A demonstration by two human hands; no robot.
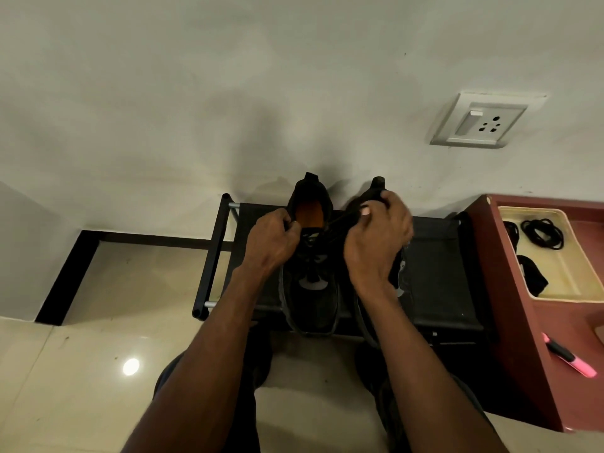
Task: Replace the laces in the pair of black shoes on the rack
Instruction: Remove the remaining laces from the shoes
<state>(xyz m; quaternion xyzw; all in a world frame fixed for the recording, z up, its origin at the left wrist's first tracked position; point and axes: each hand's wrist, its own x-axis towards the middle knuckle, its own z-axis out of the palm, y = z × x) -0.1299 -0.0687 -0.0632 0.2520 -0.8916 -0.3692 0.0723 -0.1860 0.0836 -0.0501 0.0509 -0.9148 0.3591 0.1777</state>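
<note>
Both our hands, left [273, 238] and right [379, 237], pinch a black lace [340, 220] over the black shoes [310, 289]; right of them, a cream tray [568, 289] holds coiled laces [542, 233].

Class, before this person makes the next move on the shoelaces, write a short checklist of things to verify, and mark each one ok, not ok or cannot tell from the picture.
1. Both black shoes sit on the black fabric-topped rack: ok.
2. Left hand grips the lace at the left black shoe with the orange insole: ok.
3. Right hand pinches the black lace stretched between the hands: ok.
4. Right black shoe unobstructed: not ok, the right hand covers most of it.
5. Coiled black laces ready in the cream plastic tray: ok.
6. Old lace fully out: cannot tell.
</note>
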